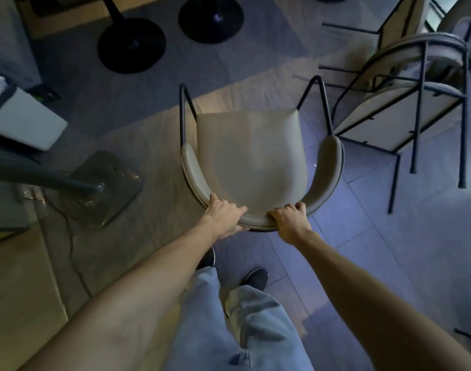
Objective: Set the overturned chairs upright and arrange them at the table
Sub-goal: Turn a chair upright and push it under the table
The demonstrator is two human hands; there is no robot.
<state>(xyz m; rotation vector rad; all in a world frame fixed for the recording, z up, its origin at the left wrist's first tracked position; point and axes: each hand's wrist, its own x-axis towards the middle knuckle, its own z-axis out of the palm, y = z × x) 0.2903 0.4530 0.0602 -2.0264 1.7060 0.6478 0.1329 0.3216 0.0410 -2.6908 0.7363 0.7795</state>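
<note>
A beige padded chair (249,151) with a black metal frame stands upright right in front of me, seat facing up. My left hand (223,212) grips the left part of its curved backrest, and my right hand (290,218) grips the backrest just to the right of it. At the right an overturned chair (397,116) of the same kind lies on its side with its black legs sticking out toward me. Another overturned chair (405,25) lies behind it. A table's edge (12,285) shows at the lower left.
A square metal table base (106,188) with a dark post stands at the left, a cable running past it. Two round black pedestal bases (132,44) (211,18) sit farther back. A white box (28,121) lies at the left. My legs and shoes are below.
</note>
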